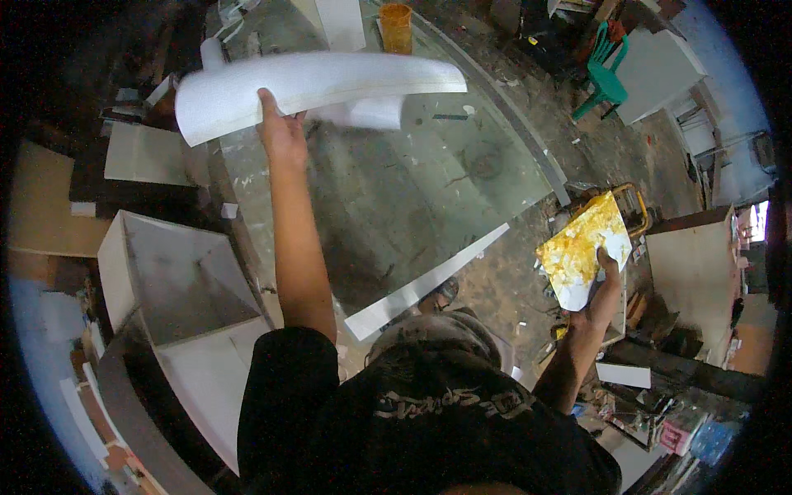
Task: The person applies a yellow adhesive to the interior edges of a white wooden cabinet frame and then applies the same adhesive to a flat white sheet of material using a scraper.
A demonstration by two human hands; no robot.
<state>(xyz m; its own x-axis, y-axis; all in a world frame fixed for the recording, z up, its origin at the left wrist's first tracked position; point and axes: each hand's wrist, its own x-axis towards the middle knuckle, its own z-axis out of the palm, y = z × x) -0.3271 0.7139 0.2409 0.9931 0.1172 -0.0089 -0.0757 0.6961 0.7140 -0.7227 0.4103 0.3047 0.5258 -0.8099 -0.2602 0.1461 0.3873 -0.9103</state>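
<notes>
My left hand (285,136) is closed on the lower edge of a long white curled sheet (355,76), its thumb on the near face and its fingers mostly hidden behind. The sheet is held up above a greenish worktable (437,165). Under it, a second white roll (384,113) lies on the tabletop, partly covered from view. Off the table's right side, my right hand (601,289) grips a flat, white angular piece (584,239) by its lower right part. Yellow smears cover much of that piece.
An amber tub (396,31) stands at the table's far end. Along the near edge lies a white strip (425,280). White open cabinet boxes (186,272) crowd the left. A green plastic chair (606,78) stands far right, with boards and clutter around it.
</notes>
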